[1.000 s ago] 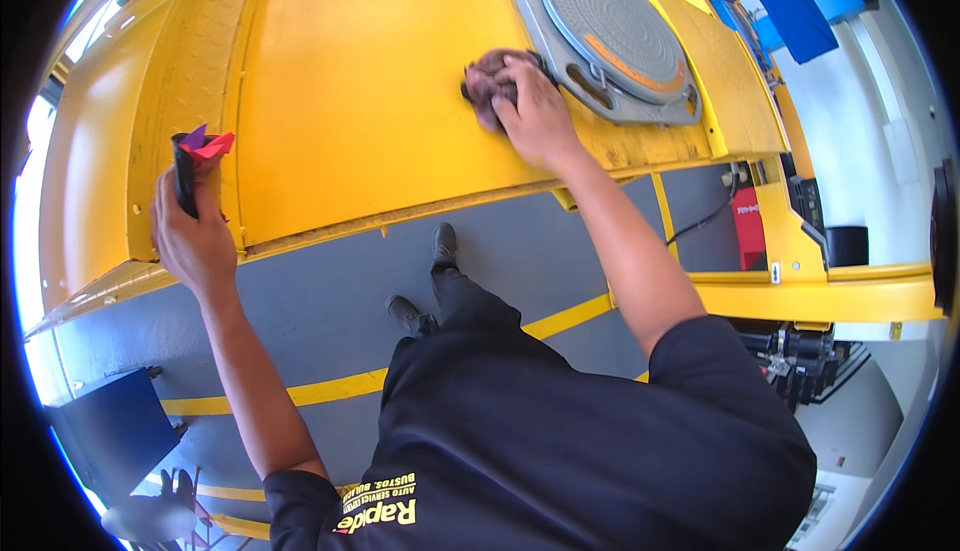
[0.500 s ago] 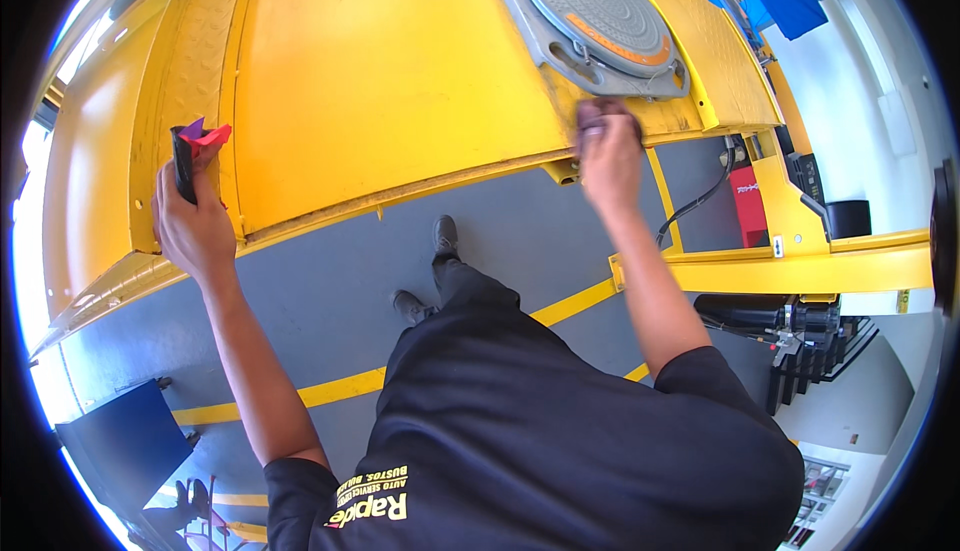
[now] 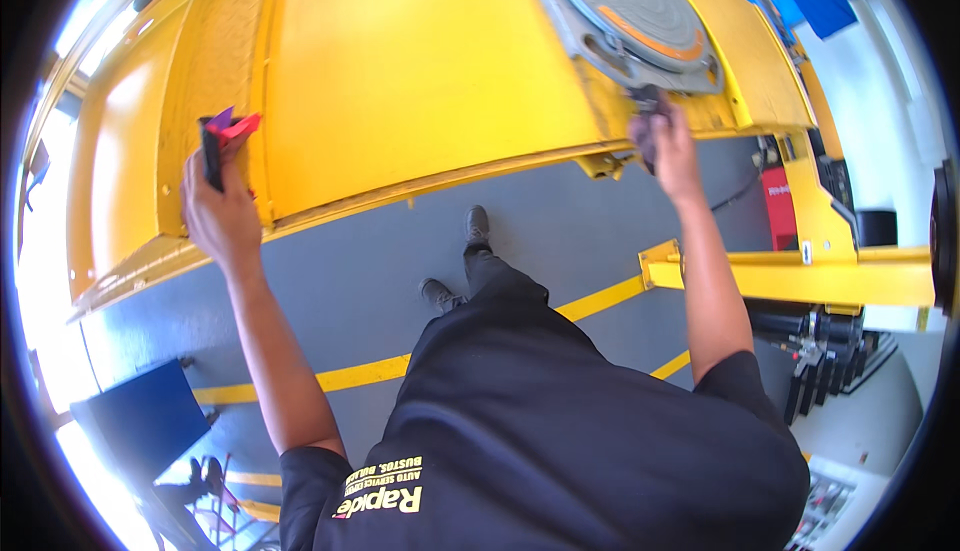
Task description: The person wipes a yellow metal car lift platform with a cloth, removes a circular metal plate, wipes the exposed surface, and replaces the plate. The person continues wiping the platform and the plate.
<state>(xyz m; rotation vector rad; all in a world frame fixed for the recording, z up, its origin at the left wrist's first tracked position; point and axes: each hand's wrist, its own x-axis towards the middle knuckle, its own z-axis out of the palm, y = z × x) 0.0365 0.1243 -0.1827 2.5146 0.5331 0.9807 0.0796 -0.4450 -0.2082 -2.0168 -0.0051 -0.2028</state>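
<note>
My left hand (image 3: 222,209) grips a bundle of black, red and purple cloth-like pieces (image 3: 232,131) over the left end of the yellow lift platform (image 3: 400,71). My fingers wrap around the black part; I cannot tell exactly what it is. At the right, my right hand (image 3: 672,156) is closed on a dark, purplish-grey rag (image 3: 645,121), slightly blurred. It sits at the platform's near edge, just below the grey round turntable plate (image 3: 630,1) with its orange band. The rag's top end is close to the plate's base; whether they touch cannot be seen.
A yellow beam (image 3: 790,271) juts out at the right, beside a red box (image 3: 779,206) and black cylindrical equipment (image 3: 805,323). A dark blue cabinet (image 3: 145,421) stands at lower left. Yellow stripes (image 3: 360,376) cross the grey floor (image 3: 560,221) around my feet.
The whole scene has shifted slightly right in view. My right hand with the rag has moved farther right along the platform edge. My left hand keeps its hold on the bundle.
</note>
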